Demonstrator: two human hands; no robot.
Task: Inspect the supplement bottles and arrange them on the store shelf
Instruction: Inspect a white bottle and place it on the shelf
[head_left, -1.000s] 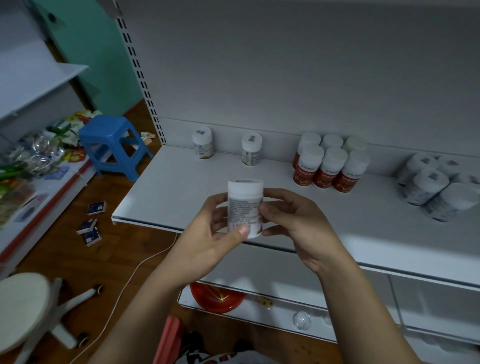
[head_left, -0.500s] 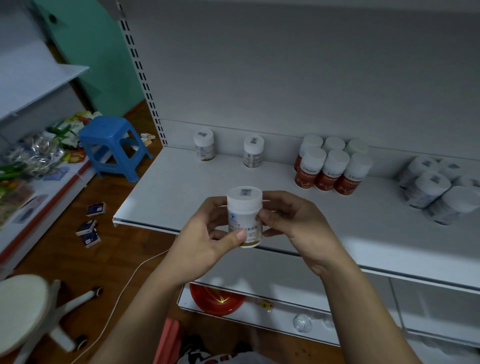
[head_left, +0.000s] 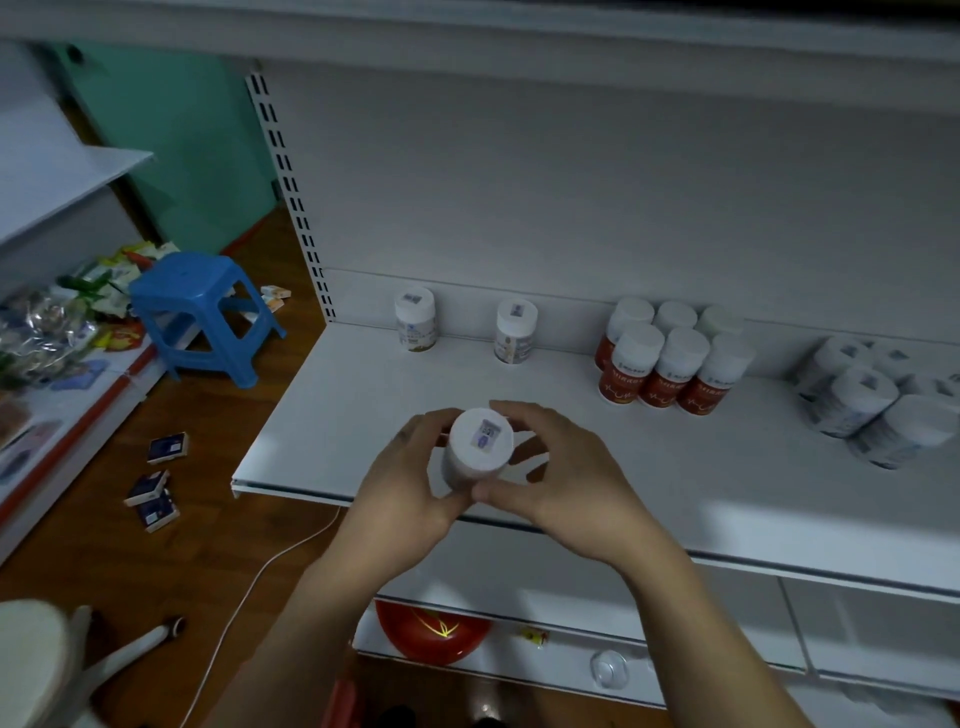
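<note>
I see the white supplement bottle (head_left: 480, 449) tipped toward me, stickered cap facing the camera, held above the front edge of the shelf (head_left: 337, 415). My left hand (head_left: 402, 488) and right hand (head_left: 566, 483) grip it from either side, fingers (head_left: 522, 413) curled round its body. At the shelf's back stand two white-capped bottles (head_left: 414, 319), apart. Further right is a cluster of red-labelled bottles (head_left: 670, 366), then a group of tilted white bottles (head_left: 862, 410). A blue stool (head_left: 202, 312) stands on the floor, left.
</note>
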